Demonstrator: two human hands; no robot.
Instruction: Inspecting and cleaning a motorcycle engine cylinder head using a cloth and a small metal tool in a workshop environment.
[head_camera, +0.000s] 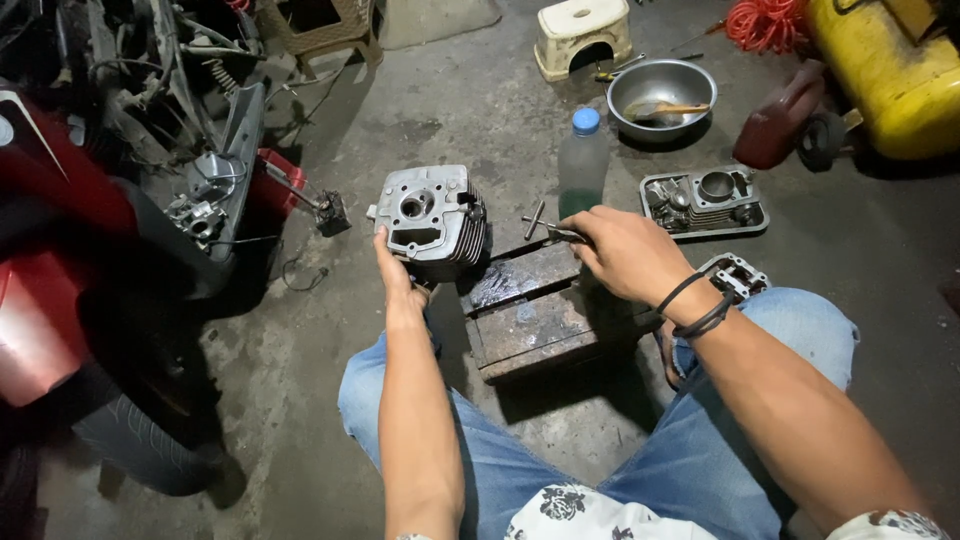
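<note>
Left hand (398, 282) grips the finned grey metal cylinder block (430, 222) from below, tilting it at the edge of the greasy wooden block (535, 312). Right hand (625, 252) clenches a small metal T-handled tool (545, 231) beside the clear plastic bottle (582, 160).

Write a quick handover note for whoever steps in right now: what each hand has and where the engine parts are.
Left hand: grips the finned cylinder head from below, propped at the wooden block's left edge.
Right hand: closed on a small T-handle tool above the block.
Nearby on the floor: plastic bottle, metal bowl, engine cover with parts.
Done: head is off the motorcycle.
Left: tool has not reached the head.
</note>
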